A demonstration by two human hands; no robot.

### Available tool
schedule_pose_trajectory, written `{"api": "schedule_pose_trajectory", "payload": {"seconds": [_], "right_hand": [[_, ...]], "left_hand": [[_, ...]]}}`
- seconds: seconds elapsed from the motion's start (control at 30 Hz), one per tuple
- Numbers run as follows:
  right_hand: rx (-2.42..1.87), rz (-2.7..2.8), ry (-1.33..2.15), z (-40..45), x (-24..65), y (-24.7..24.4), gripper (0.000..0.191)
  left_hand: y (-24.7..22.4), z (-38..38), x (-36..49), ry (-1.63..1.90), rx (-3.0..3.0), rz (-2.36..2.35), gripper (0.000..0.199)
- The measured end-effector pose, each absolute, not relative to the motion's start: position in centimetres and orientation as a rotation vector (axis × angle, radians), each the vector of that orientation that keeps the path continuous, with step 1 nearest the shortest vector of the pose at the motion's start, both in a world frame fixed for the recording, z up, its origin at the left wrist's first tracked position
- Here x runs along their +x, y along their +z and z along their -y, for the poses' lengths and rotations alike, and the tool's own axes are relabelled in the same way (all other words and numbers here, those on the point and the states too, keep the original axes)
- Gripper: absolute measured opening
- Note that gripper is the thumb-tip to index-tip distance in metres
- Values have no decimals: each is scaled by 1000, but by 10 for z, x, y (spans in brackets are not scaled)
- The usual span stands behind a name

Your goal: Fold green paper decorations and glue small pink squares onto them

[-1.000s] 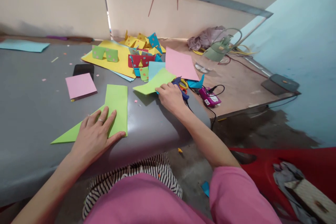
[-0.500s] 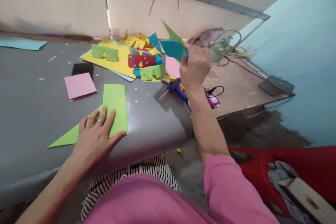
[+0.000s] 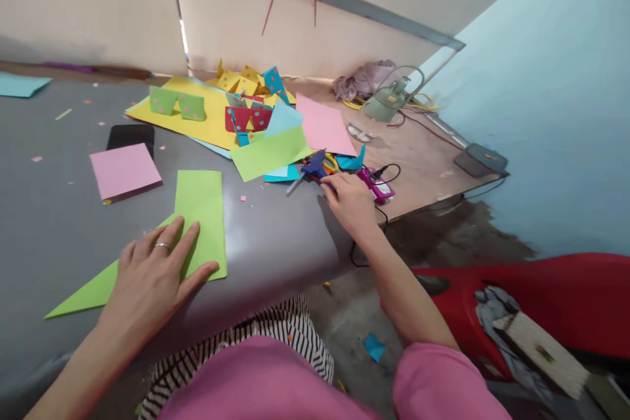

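Note:
My left hand (image 3: 155, 262) lies spread on a folded green paper (image 3: 201, 210), whose long pointed part reaches out to the left. My right hand (image 3: 347, 200) is closed around the handle end of a blue glue gun (image 3: 316, 166) at the table's right side. Orange-yellow scissor handles (image 3: 331, 161) show just behind the gun. A loose green sheet (image 3: 270, 152) and a light blue piece (image 3: 284, 119) lie over the pile of paper, left of the gun. Dotted red paper glasses (image 3: 249, 119) and green ones (image 3: 177, 105) stand behind.
A pink square (image 3: 125, 172) partly covers a black phone (image 3: 130, 136) at left. A pink sheet (image 3: 325, 125), a green bag (image 3: 388, 102) and a magenta power strip (image 3: 378, 185) with cables are at right. A red vehicle (image 3: 541, 289) stands beyond the table's edge.
My right hand has let go of the green and blue papers and come down to the glue gun. Those papers now lie on the pile. My left hand stays on the folded paper.

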State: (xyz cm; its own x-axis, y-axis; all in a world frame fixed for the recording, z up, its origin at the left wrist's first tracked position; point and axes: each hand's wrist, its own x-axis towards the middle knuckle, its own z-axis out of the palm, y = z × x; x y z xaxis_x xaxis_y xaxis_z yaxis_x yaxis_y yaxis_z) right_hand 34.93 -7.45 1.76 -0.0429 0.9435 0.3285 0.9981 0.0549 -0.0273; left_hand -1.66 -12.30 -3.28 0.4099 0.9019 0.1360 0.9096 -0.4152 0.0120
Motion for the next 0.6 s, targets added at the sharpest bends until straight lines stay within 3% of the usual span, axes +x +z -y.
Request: {"api": "schedule_pose_trajectory", "payload": {"seconds": [0.23,0.6], "right_hand": [[-2264,2035,-341,72,354,19,44],[-2169,2211,-70,82,309,12,37]], "left_hand": [[-39,119,-12,-221,-2600,1648,68],[-33,120,-9,-192,-2550,1623,62]]}}
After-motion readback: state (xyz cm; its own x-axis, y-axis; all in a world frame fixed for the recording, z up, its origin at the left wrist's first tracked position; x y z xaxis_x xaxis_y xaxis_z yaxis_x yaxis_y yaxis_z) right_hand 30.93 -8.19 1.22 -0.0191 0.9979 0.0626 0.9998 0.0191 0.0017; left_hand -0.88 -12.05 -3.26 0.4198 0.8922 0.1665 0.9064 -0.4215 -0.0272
